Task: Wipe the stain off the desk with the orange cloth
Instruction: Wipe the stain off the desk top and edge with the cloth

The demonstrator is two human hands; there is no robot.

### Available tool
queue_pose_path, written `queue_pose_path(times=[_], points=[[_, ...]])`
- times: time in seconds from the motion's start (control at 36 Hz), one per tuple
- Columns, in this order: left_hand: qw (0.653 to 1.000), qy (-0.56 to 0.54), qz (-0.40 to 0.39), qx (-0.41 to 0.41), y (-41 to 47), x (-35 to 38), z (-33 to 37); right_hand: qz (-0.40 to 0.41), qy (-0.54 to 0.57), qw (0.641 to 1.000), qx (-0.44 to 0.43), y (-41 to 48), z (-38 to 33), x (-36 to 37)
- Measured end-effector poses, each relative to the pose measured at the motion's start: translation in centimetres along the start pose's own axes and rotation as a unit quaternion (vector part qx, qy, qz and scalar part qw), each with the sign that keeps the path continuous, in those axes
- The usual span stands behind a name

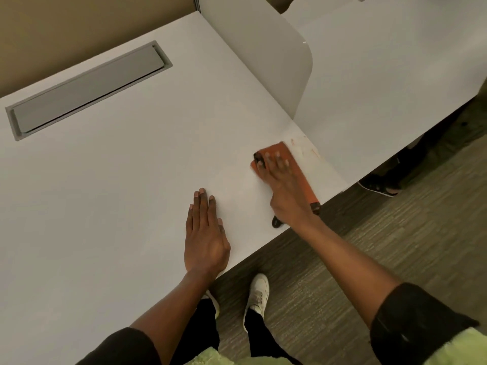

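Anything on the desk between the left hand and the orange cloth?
No. In the head view, only bare white desk lies between the flat left hand and the orange cloth under the right hand.

We're in an office, looks like: white bench (118, 180) with a flip-lid cable tray (87, 88), a curved divider panel (263, 56) between workstations, grey carpet floor (382, 246).

The white desk (131, 180) in front of me carries my left hand (205, 241), laid flat with fingers straight near the front edge, and my right hand (284, 185) pressing the orange cloth (283, 151) flat against the top. Faint reddish stain (305, 148) streaks lie just beyond the cloth, and a grey cable hatch (87, 88) sits flush in the far left part.
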State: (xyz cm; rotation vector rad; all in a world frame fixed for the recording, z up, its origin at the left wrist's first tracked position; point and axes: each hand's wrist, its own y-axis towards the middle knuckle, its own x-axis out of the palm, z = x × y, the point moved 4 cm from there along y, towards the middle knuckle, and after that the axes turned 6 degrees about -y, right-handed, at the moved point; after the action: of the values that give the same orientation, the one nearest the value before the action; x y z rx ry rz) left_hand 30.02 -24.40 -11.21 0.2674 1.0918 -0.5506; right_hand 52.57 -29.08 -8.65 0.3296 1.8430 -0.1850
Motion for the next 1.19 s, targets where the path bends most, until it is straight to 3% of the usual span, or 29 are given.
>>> queue_pose_path(times=[0.11,0.22,0.44,0.64,0.72,0.81,0.92,1.19], points=[[1.0,-0.001,0.0,-0.002,0.0,-0.4,0.3,-0.012,0.014,0.998,-0.066,-5.2,-2.5,1.0],[1.0,-0.003,-0.005,-0.004,0.1,-0.6,0.6,-0.022,0.007,0.998,-0.054,-5.2,-2.0,0.4],[1.0,0.003,-0.012,-0.006,0.1,-0.7,0.6,-0.009,-0.023,0.995,0.093,5.9,2.0,-2.2],[1.0,-0.003,-0.011,-0.01,0.0,-0.6,0.6,0.029,-0.044,0.96,0.275,5.0,1.0,-1.7],[1.0,-0.006,-0.009,-0.007,0.1,-0.6,0.6,0.032,-0.029,0.963,0.267,3.4,-2.2,-0.7],[1.0,-0.001,-0.002,0.001,0.1,-0.5,0.6,0.015,-0.025,0.98,0.196,1.6,-5.6,0.8],[1.0,0.0,0.004,0.006,0.2,-0.3,0.5,-0.005,-0.034,0.988,0.148,2.9,-4.9,0.8],[1.0,0.005,0.008,0.015,0.1,0.1,0.0,0.033,-0.068,0.946,0.315,5.3,3.1,-2.8]])
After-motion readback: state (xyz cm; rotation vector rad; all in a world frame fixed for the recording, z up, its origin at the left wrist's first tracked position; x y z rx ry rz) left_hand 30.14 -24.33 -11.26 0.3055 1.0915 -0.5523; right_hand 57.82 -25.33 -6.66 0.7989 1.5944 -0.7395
